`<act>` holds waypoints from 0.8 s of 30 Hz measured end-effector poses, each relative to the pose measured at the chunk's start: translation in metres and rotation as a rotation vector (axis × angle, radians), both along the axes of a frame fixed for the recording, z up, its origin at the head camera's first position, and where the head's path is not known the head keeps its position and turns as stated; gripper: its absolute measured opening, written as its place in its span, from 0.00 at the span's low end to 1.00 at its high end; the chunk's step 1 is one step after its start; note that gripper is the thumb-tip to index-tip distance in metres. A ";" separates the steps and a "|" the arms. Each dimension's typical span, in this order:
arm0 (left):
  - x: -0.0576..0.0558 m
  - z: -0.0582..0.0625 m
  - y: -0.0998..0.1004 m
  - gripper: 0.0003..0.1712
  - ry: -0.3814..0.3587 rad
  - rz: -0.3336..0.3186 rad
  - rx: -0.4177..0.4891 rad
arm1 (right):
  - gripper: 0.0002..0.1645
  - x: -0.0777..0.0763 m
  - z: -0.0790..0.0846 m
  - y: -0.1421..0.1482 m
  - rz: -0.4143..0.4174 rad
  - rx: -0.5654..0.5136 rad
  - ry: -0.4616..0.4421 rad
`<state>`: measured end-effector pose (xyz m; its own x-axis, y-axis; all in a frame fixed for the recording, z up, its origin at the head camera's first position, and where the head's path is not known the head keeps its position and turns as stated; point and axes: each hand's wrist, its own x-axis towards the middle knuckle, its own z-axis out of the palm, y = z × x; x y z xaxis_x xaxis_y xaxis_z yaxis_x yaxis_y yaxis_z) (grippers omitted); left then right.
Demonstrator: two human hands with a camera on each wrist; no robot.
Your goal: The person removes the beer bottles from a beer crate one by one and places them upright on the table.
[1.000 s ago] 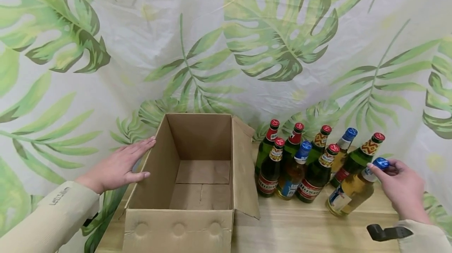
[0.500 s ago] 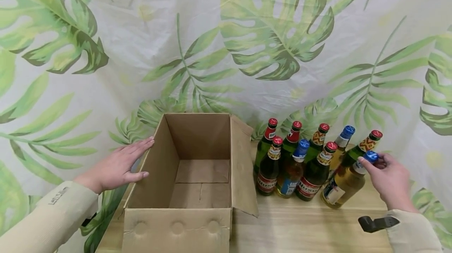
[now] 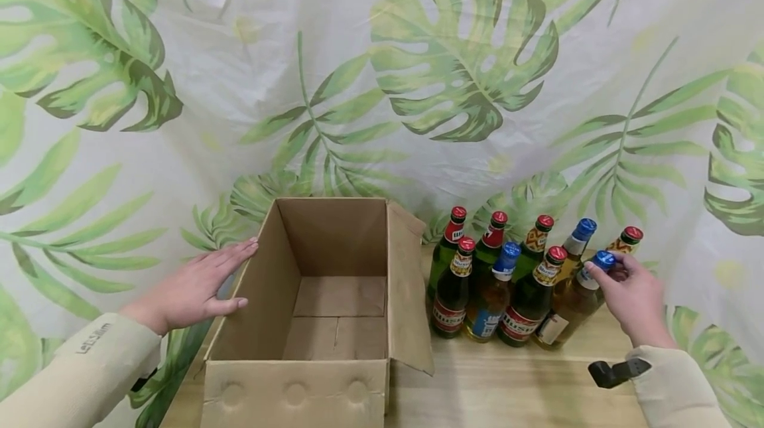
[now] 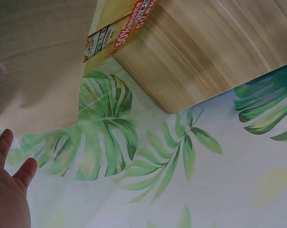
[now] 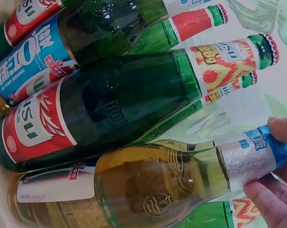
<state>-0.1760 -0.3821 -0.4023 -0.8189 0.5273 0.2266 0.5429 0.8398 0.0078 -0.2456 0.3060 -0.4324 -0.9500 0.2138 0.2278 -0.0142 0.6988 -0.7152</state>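
Observation:
My right hand [image 3: 634, 295] pinches a clear amber beer bottle [image 5: 134, 185] by its blue cap and silver-foiled neck. That bottle stands at the front right of a group, close beside a green beer bottle [image 5: 100, 114] with a red label. Behind it, a red-capped bottle [image 3: 628, 238] is partly hidden by the held bottle and hand. At the left, my left hand [image 3: 193, 285] lies with straight fingers against the outer left side of an open cardboard box [image 3: 295, 393]. In the left wrist view, only part of that hand shows.
Several more bottles, among them a blue-capped one [image 3: 488, 302] and a red-capped one [image 3: 450, 295], stand close together right of the box. The box's right flap [image 3: 410, 288] hangs outward near them. All stand on a wooden table [image 3: 477, 388] before a leaf-print cloth [image 3: 334, 83].
My right hand has moved left with the amber bottle, bringing it from apart at the right up close to the other bottles. My left hand stays on the box.

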 end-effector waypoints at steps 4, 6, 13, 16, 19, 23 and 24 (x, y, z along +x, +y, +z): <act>-0.002 -0.001 0.000 0.52 0.010 -0.006 0.007 | 0.33 -0.003 -0.001 0.002 0.008 -0.011 0.011; -0.003 0.000 0.001 0.52 0.017 -0.009 0.007 | 0.33 -0.005 -0.001 0.003 0.013 -0.009 0.017; -0.007 0.010 0.002 0.50 0.035 -0.023 -0.045 | 0.31 -0.011 -0.001 0.008 0.073 0.049 -0.018; -0.008 0.018 0.004 0.47 0.017 -0.021 -0.072 | 0.33 -0.014 0.004 0.011 0.177 0.103 -0.040; -0.010 0.031 0.008 0.47 0.008 -0.003 -0.072 | 0.36 -0.018 0.019 0.011 0.295 0.124 -0.033; -0.017 0.063 0.014 0.48 0.044 0.017 -0.039 | 0.36 -0.030 0.052 0.004 0.398 0.160 0.033; -0.019 0.072 0.017 0.49 0.054 0.019 -0.036 | 0.36 -0.033 0.061 0.000 0.417 0.191 0.047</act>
